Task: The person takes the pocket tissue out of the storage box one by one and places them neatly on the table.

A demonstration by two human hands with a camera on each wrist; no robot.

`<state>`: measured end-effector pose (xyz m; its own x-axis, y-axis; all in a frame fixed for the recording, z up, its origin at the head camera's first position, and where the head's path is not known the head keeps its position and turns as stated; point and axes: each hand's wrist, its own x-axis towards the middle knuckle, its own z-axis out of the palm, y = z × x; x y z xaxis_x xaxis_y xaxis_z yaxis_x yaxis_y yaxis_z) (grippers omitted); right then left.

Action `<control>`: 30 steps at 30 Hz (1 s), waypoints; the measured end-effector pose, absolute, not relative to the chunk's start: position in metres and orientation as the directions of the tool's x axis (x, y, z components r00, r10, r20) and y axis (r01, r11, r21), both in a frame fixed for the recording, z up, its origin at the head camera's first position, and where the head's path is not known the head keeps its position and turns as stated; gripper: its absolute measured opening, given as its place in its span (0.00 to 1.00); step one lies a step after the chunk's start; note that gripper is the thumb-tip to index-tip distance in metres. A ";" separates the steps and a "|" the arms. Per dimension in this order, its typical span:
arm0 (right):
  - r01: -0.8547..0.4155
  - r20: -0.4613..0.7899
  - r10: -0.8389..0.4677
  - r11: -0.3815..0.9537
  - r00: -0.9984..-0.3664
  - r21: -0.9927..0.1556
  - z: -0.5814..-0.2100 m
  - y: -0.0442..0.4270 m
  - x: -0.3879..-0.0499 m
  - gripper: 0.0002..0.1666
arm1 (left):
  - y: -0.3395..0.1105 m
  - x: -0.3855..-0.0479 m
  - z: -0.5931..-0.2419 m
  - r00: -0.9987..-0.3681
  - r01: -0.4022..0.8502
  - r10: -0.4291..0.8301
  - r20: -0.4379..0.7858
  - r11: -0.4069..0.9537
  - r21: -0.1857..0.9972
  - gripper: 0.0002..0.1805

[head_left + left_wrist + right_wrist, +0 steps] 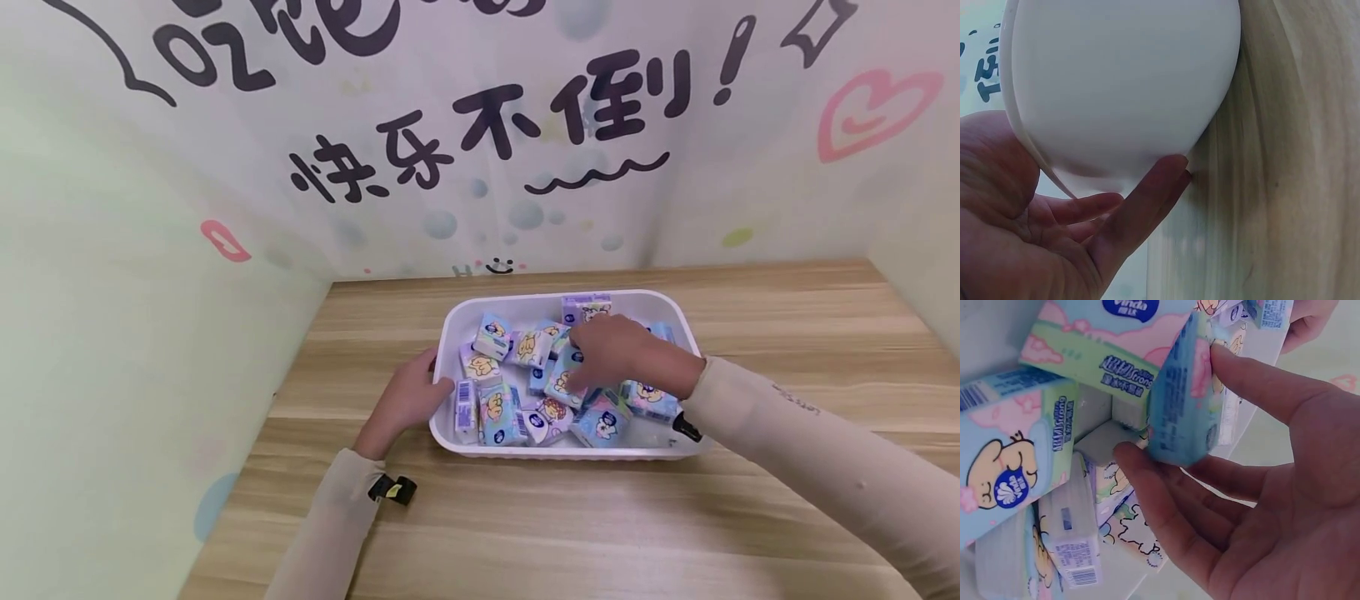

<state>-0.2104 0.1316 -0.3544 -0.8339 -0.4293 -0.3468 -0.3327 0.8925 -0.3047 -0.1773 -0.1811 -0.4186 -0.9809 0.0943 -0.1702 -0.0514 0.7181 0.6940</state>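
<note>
A white plastic bin (pixel 562 452) stands on the table, holding several small tissue packets (pixel 498 415) in blue, pink and purple wrappers with cartoon animals. At the bin's left end, my left hand (pixel 401 404) grips the rim; in the left wrist view its fingers (pixel 1141 206) lie against the smooth outer wall (pixel 1129 75). Inside the bin, my right hand (pixel 618 354) reaches down over the pile. It pinches a blue tissue packet (pixel 1179 406), thumb on one side and fingers on the other. Part of the pile is hidden under this hand.
The bin rests on a wood-grain table (pixel 525 525). Behind it hangs a white backdrop (pixel 420 225) with large black lettering, and a pale wall (pixel 112 292) rises on the left. Black straps (pixel 392 489) are on the sleeves.
</note>
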 end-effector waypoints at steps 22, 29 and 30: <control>-0.381 -0.157 -0.538 0.745 -0.828 -0.547 -0.352 0.162 -0.211 0.28 | -0.181 -0.177 -0.422 -0.983 -0.048 0.090 -0.160 0.716 0.696 0.33; -0.344 -0.150 -0.507 0.746 -0.849 -0.570 -0.347 0.175 -0.215 0.24 | -0.180 -0.178 -0.423 -0.982 -0.057 0.086 -0.167 0.712 0.700 0.33; -0.324 -0.156 -0.497 0.741 -0.853 -0.588 -0.346 0.177 -0.215 0.25 | -0.180 -0.178 -0.423 -0.982 -0.054 0.087 -0.165 0.713 0.699 0.34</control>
